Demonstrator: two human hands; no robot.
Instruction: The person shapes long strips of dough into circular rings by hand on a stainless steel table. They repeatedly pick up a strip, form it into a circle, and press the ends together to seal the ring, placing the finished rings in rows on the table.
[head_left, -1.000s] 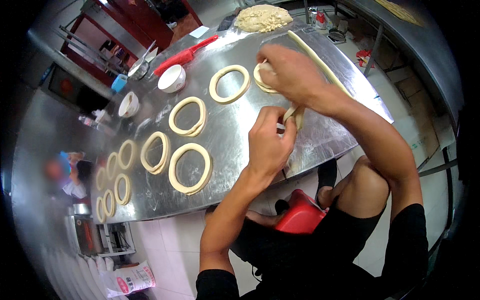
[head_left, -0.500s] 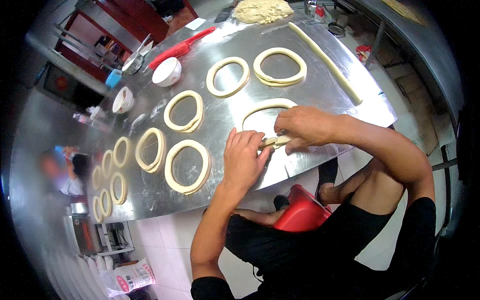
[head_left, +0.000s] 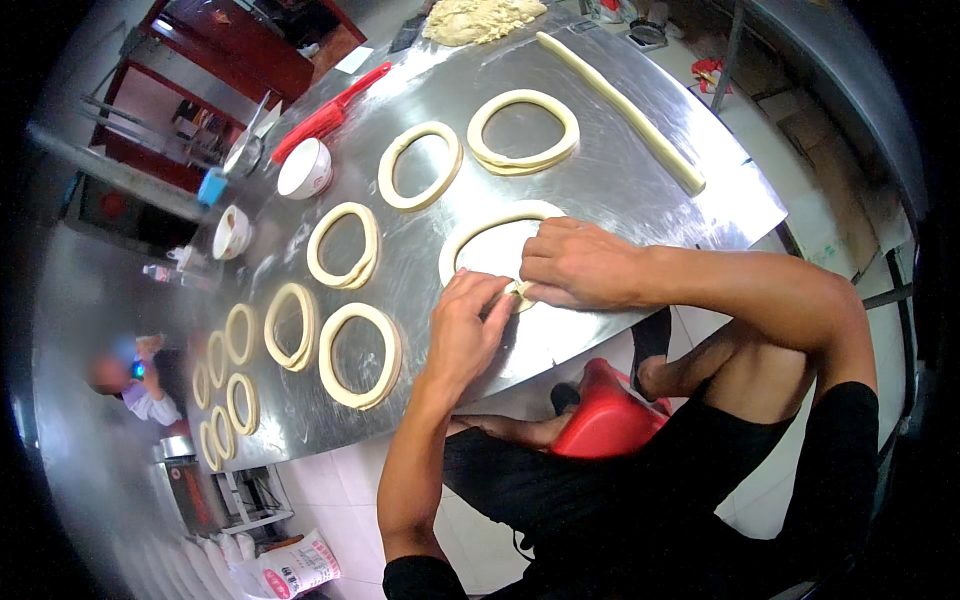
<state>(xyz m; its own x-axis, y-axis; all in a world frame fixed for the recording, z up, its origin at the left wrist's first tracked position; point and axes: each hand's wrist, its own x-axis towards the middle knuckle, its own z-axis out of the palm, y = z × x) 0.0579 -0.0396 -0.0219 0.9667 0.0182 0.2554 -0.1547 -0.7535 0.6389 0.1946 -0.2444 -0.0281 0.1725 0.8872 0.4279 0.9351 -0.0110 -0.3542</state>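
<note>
A dough ring (head_left: pixel 466 225) lies on the steel table (head_left: pixel 595 180), with both hands at its near side. My left hand (head_left: pixel 468 330) grips the ring's lower part between thumb and fingers. My right hand (head_left: pixel 575 260), curled beside it, pinches the same ring where the strands meet; its fingertips partly hide that spot. Several finished-looking rings lie around, such as one (head_left: pixel 522 95) at the back, another (head_left: pixel 343 240) in the middle and one (head_left: pixel 357 398) at left. A long straight dough strip (head_left: pixel 620 106) lies to the right.
A dough mound (head_left: pixel 480 15), a red brush (head_left: pixel 320 125) and white bowls (head_left: pixel 305 168) stand toward the back. A red stool (head_left: pixel 605 420) is below the table edge. A person (head_left: pixel 140 385) is at the far left, near sacks (head_left: pixel 285 570).
My right hand came down from the back ring to the near one and shifted slightly left. Both hands now pinch closer together at that ring's near side.
</note>
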